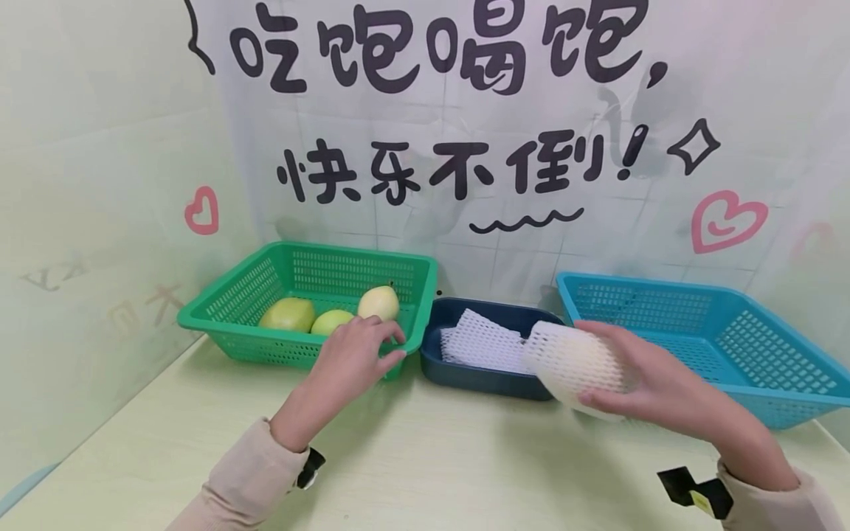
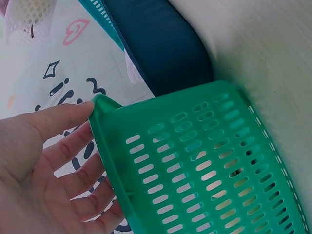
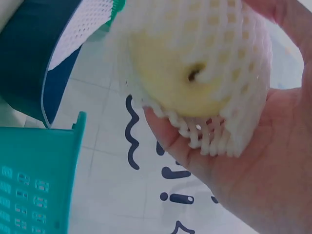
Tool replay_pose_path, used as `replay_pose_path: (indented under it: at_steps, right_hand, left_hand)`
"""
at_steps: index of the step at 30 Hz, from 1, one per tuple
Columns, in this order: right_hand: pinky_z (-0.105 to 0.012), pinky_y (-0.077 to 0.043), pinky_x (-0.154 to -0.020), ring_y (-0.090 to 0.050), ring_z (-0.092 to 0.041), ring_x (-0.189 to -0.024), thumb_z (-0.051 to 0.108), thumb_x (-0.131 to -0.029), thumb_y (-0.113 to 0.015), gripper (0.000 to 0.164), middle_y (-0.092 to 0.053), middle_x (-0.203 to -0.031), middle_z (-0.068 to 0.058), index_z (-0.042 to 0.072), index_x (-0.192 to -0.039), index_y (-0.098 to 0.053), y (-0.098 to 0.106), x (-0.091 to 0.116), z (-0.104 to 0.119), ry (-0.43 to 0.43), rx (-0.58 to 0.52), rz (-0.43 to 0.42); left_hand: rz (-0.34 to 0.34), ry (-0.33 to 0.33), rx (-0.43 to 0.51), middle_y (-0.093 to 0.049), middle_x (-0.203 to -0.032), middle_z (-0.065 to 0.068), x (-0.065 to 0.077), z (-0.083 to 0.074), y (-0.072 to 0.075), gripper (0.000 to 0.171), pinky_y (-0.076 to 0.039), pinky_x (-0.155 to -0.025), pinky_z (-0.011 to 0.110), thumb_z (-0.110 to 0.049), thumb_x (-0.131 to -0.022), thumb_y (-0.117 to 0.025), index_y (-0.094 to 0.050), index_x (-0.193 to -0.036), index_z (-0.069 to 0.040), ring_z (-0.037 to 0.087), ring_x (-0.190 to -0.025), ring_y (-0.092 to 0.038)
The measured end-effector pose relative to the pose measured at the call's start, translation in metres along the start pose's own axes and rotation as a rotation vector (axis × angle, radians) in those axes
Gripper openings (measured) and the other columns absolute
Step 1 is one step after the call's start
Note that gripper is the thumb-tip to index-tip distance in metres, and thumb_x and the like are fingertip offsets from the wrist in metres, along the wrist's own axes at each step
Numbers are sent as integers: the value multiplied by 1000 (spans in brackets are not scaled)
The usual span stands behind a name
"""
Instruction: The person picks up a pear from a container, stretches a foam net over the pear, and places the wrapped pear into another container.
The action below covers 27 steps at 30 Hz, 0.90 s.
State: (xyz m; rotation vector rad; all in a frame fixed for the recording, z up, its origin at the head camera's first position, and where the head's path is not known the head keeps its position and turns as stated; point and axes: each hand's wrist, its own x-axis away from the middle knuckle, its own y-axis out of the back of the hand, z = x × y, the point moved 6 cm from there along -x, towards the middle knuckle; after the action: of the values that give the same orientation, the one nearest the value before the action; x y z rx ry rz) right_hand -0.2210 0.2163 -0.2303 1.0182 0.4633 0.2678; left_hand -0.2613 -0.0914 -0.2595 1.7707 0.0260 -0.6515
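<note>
My right hand (image 1: 657, 387) grips a pale yellow pear (image 3: 170, 78) wrapped in a white foam net (image 1: 571, 365), held above the table in front of the blue basket. The fruit's dark end shows through the net's opening in the right wrist view. At the green basket (image 1: 229, 343), my left hand (image 1: 352, 354) reaches over the front rim near its right corner, fingers loosely bent with nothing held. Close beyond those fingers sits a pale pear (image 1: 377, 302) with a stem. Two yellow-green fruits, one larger (image 1: 288, 316) and one smaller (image 1: 330, 321), lie farther left in the basket.
Between the baskets stands a dark blue tray (image 1: 478, 380) with white foam nets (image 1: 481, 343) in it. A blue basket (image 1: 744, 339) is at the right. Behind everything hangs a white sheet (image 1: 412, 118) with black lettering.
</note>
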Motion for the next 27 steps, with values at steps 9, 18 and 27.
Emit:
replay_pose_path:
  at_steps: [9,18,27]
  right_hand:
    - [-37,-51,-56,-51,-40,-96,28,-80,-72,81,-40,-131,-25,11,-144,-27,26,5,-21,-92,25,-129]
    - [-36,-51,-54,-43,-47,-97,38,-85,-65,86,-30,-133,-33,8,-148,-14,34,4,-47,-283,19,-162]
    - [-43,-53,-53,-34,-51,-102,37,-86,-64,85,-25,-133,-36,-1,-146,-16,36,1,-70,-341,39,-260]
  left_hand:
    - [-3,-2,-1,-65,-86,0,0,-1,1,14,-45,-64,32,-27,-80,-72,-69,-92,-19,20,-76,-56]
    - [-5,0,-13,-65,-86,1,1,0,1,14,-46,-64,33,-27,-81,-72,-69,-92,-18,22,-76,-57]
    - [-8,-2,-23,-64,-84,-1,1,-1,0,14,-46,-64,33,-27,-81,-72,-68,-91,-18,21,-76,-57]
